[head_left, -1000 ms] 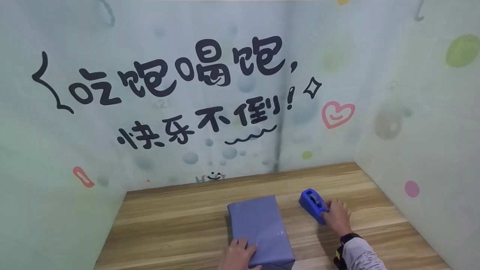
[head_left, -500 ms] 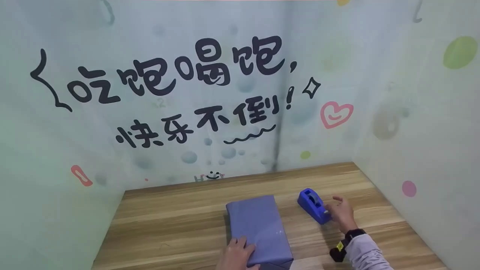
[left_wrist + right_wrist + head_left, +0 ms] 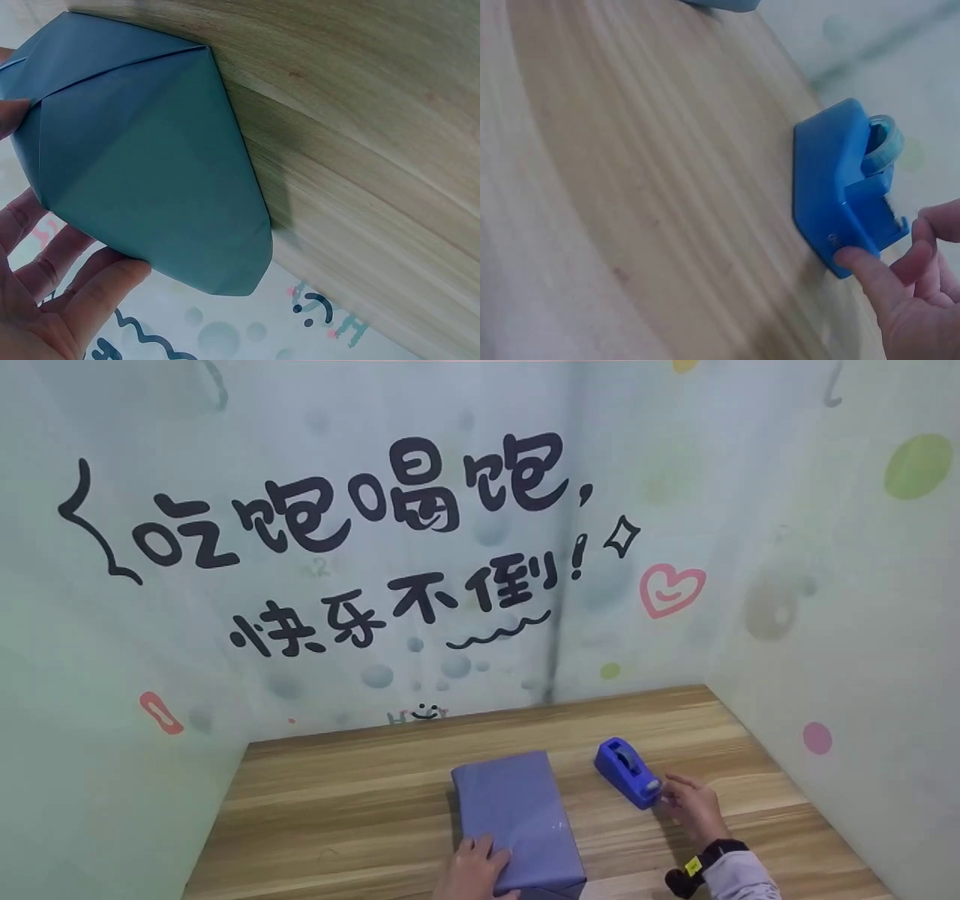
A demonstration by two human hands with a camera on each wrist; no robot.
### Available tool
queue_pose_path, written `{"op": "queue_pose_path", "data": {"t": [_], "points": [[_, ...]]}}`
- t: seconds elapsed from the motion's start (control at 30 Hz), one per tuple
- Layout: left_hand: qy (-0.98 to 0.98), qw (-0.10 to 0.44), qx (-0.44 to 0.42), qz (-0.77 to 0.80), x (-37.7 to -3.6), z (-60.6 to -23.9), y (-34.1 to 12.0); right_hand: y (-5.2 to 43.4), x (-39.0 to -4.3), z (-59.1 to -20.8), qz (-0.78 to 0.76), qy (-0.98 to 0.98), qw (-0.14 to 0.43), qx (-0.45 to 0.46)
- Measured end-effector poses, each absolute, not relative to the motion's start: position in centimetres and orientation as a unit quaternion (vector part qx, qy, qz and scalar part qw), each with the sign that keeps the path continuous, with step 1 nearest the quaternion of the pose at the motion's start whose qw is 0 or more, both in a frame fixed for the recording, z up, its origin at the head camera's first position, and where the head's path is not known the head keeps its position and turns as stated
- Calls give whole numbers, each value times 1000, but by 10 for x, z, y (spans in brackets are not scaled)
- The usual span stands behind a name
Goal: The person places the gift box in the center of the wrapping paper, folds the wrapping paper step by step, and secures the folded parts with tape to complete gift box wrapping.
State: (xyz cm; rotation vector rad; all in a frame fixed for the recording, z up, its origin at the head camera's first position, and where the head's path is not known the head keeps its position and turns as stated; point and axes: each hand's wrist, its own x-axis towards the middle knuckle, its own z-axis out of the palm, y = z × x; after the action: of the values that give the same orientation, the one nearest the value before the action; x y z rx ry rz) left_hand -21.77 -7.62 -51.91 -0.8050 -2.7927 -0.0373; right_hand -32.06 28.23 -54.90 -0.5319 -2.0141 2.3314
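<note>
A box wrapped in plain blue-grey paper [image 3: 510, 810] lies on the table. My left hand [image 3: 474, 866] rests on its near left part, fingers over the top. In the left wrist view, folded paper flaps [image 3: 112, 67] show at the box's end, with my thumb [image 3: 11, 116] against them. To the right stands a blue tape dispenser [image 3: 626, 772] carrying a roll of clear tape [image 3: 885, 142]. My right hand [image 3: 697, 810] is at its cutter end. The right wrist view shows the thumb touching the dispenser's lower front and a bent finger close to the toothed cutter [image 3: 891, 210].
The wood-grain table [image 3: 337, 810] meets a pale printed back wall [image 3: 420, 690] and a side wall [image 3: 825, 660] on the right. Bare tabletop lies between box and dispenser. A black band with a camera [image 3: 686, 874] sits on my right wrist.
My right hand has drawn back toward the lower right from the dispenser's cutter end, and its fingers have shifted. The left hand and the box stay in place.
</note>
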Motion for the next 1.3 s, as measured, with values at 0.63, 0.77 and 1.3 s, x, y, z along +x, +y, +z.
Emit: {"op": "queue_pose_path", "data": {"t": [0.63, 0.77, 1.3], "points": [[-956, 118, -267, -23, -217, -522, -76, 274, -321, -563, 500, -853, 81, -126], [-960, 95, -261, -29, -217, -519, -75, 273, -322, -566, 443, -883, 118, -101], [-960, 108, -257, -38, -215, -521, -76, 286, -312, -563, 363, -920, 140, -37]]}}
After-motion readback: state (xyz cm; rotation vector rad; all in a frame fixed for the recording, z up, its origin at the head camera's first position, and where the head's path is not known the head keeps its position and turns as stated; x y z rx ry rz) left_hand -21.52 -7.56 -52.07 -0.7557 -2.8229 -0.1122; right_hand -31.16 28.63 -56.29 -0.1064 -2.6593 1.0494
